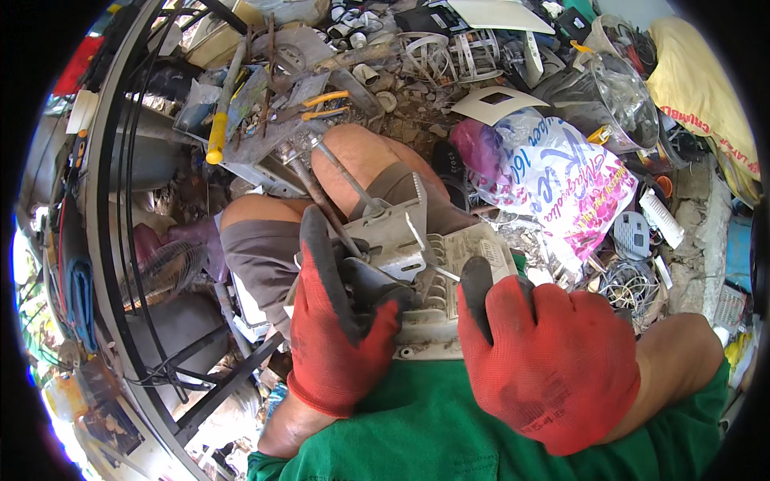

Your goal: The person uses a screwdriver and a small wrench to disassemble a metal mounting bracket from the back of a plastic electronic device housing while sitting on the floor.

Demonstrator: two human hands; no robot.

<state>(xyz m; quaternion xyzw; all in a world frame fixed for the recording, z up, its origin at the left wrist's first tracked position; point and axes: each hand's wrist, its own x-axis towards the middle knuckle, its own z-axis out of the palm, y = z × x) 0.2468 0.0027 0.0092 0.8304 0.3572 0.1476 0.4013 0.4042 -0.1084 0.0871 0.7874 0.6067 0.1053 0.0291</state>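
A grey-white appliance part [437, 321] lies across my lap, with a row of slots, a pale label and a bent metal bracket [393, 236]. Two metal rods [341, 164] stick out from it, away from me. My left hand [333, 321], in a red glove with black fingertips, grips the part's left side, index finger stretched along it and thumb pressed on a dark rounded piece. Closed at the part's right side, my gloved right hand [549, 353] has a thin pale shaft, seemingly a screwdriver's [443, 272], running from it toward the bracket. Its handle is hidden in the fist.
A black metal frame [112, 200] stands along the left. Ahead lie a yellow-handled tool [216, 136], orange-handled pliers [325, 106] and scrap. On the right are a printed plastic bag [553, 176], a clear bucket [618, 100], tangled wires [630, 284] and a yellow sack [698, 88].
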